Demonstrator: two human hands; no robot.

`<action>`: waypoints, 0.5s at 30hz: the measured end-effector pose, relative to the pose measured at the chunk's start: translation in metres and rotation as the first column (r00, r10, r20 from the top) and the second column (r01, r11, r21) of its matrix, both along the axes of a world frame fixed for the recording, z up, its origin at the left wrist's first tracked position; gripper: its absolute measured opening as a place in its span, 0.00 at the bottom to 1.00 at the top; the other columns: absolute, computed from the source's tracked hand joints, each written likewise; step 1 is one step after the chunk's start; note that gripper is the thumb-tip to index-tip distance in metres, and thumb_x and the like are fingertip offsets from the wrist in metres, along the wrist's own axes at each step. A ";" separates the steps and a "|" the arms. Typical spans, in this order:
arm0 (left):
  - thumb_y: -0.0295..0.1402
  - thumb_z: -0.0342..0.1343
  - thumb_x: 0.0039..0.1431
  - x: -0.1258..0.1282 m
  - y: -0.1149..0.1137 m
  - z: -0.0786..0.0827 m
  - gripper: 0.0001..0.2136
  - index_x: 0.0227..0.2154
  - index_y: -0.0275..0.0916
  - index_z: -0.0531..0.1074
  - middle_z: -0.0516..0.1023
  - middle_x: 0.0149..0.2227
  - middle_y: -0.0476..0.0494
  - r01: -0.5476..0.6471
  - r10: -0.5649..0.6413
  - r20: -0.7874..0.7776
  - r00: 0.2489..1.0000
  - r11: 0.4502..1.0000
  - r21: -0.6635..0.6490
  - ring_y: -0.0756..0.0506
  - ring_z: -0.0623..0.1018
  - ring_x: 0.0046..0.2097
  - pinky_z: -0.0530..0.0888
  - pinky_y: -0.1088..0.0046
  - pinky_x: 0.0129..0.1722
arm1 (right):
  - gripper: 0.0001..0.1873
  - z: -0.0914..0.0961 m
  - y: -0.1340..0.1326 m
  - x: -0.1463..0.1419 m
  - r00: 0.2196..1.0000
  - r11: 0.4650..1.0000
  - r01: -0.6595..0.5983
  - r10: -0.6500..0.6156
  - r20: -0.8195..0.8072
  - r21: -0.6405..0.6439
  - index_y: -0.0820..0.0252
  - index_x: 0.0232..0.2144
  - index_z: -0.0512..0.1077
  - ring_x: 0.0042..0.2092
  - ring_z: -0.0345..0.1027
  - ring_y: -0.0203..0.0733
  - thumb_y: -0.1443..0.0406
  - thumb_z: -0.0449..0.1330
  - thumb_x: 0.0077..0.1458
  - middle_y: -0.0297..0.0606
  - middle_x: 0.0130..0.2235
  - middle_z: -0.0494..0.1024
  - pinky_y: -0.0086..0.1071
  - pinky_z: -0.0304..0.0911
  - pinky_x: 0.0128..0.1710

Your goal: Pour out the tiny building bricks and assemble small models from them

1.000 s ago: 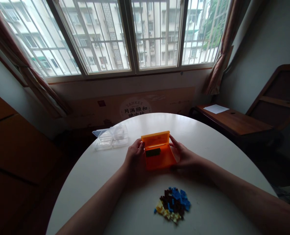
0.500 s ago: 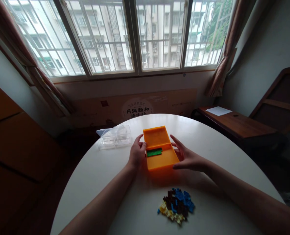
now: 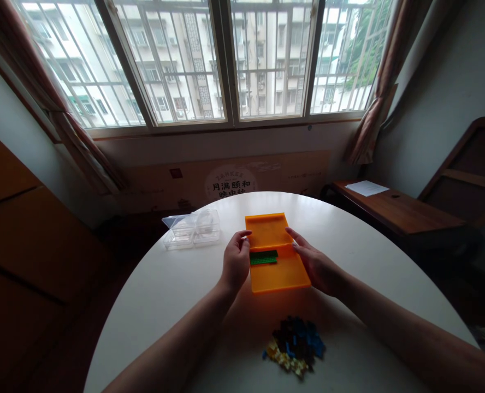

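An orange plastic box lies opened flat between my hands, its hinged lid laid back on the far side. Inside, against the left wall near the hinge, sit green studded building-brick pieces. My left hand grips the box's left side by the hinge, thumb at the edge. On the opposite side, my right hand holds the right edge, with the thumb by the hinge and a finger on the lid. Nearer to me, a loose pile of small blue, dark brown and pale yellow bricks rests on the table.
The round white table carries a clear plastic divided case at its far left. Beyond the table on the right stands a wooden bench with white paper on it. A barred window is ahead.
The box has shifted slightly right and toward me. My right hand has closed in on its right edge, its thumb moving from the near corner up to the hinge.
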State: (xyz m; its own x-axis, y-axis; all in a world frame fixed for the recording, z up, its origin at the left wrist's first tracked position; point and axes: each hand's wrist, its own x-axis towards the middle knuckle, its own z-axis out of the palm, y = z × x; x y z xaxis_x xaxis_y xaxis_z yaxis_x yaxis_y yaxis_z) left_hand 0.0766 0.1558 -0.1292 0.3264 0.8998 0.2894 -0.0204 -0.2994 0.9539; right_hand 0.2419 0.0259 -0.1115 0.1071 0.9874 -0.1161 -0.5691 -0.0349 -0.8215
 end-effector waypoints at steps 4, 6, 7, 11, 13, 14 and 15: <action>0.38 0.52 0.60 0.001 -0.004 0.002 0.13 0.43 0.37 0.72 0.73 0.30 0.47 0.013 -0.013 0.009 1.000 1.000 -0.014 0.48 0.74 0.31 0.72 0.75 0.30 | 0.29 0.003 0.000 -0.004 0.995 0.996 0.083 -0.082 0.048 -0.022 0.45 0.65 0.55 0.51 0.74 0.46 0.61 0.55 0.63 0.38 0.58 0.71 0.45 0.70 0.53; 0.40 0.51 0.61 0.001 -0.007 0.003 0.14 0.43 0.37 0.71 0.73 0.29 0.48 0.033 -0.033 -0.003 0.999 0.999 -0.028 0.49 0.73 0.28 0.71 0.76 0.26 | 0.28 0.006 -0.002 -0.004 0.991 0.993 0.114 -0.112 0.077 -0.014 0.46 0.63 0.58 0.49 0.75 0.45 0.60 0.56 0.62 0.38 0.56 0.73 0.44 0.71 0.52; 0.41 0.51 0.61 0.001 -0.009 0.004 0.14 0.44 0.37 0.70 0.73 0.29 0.48 0.044 -0.045 -0.012 0.999 0.998 -0.032 0.50 0.72 0.26 0.70 0.77 0.23 | 0.27 0.009 -0.003 -0.004 0.987 0.991 0.130 -0.128 0.096 -0.013 0.47 0.62 0.60 0.49 0.75 0.46 0.60 0.56 0.62 0.38 0.56 0.73 0.43 0.72 0.51; 0.43 0.50 0.61 -0.003 -0.016 0.008 0.17 0.48 0.39 0.66 0.74 0.30 0.48 0.084 -0.085 -0.069 0.994 0.996 -0.015 0.50 0.73 0.26 0.70 0.77 0.21 | 0.26 0.018 -0.011 0.002 0.965 0.981 0.195 -0.187 0.183 -0.024 0.49 0.60 0.63 0.47 0.76 0.47 0.59 0.58 0.60 0.39 0.54 0.75 0.43 0.74 0.48; 0.42 0.48 0.63 -0.007 -0.019 0.010 0.19 0.52 0.39 0.63 0.76 0.35 0.44 0.101 -0.100 -0.120 0.988 0.995 0.006 0.46 0.77 0.32 0.73 0.75 0.24 | 0.26 0.019 -0.014 0.008 0.954 0.977 0.212 -0.203 0.219 -0.019 0.49 0.60 0.64 0.47 0.75 0.48 0.58 0.58 0.60 0.40 0.55 0.74 0.43 0.74 0.47; 0.43 0.46 0.64 -0.010 -0.020 0.011 0.19 0.54 0.39 0.63 0.77 0.38 0.42 0.117 -0.113 -0.155 0.981 0.993 0.016 0.44 0.78 0.36 0.74 0.73 0.27 | 0.26 0.019 -0.015 0.012 0.946 0.975 0.224 -0.214 0.242 -0.015 0.49 0.60 0.64 0.48 0.75 0.48 0.58 0.58 0.60 0.40 0.55 0.73 0.43 0.74 0.47; 0.43 0.45 0.65 -0.013 -0.021 0.013 0.20 0.54 0.39 0.64 0.78 0.41 0.40 0.140 -0.132 -0.197 0.971 0.990 0.026 0.43 0.78 0.40 0.76 0.70 0.31 | 0.26 0.019 -0.015 0.017 0.937 0.971 0.237 -0.226 0.268 -0.009 0.48 0.60 0.64 0.48 0.75 0.48 0.57 0.59 0.59 0.39 0.56 0.73 0.43 0.74 0.47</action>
State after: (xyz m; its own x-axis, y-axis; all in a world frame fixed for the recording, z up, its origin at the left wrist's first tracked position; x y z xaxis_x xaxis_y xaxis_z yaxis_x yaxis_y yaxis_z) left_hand 0.0638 0.1344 -0.1164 0.4987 0.8320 0.2429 0.1209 -0.3443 0.9310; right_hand 0.2588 0.0109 -0.0927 0.3643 0.9267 -0.0919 -0.3290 0.0358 -0.9436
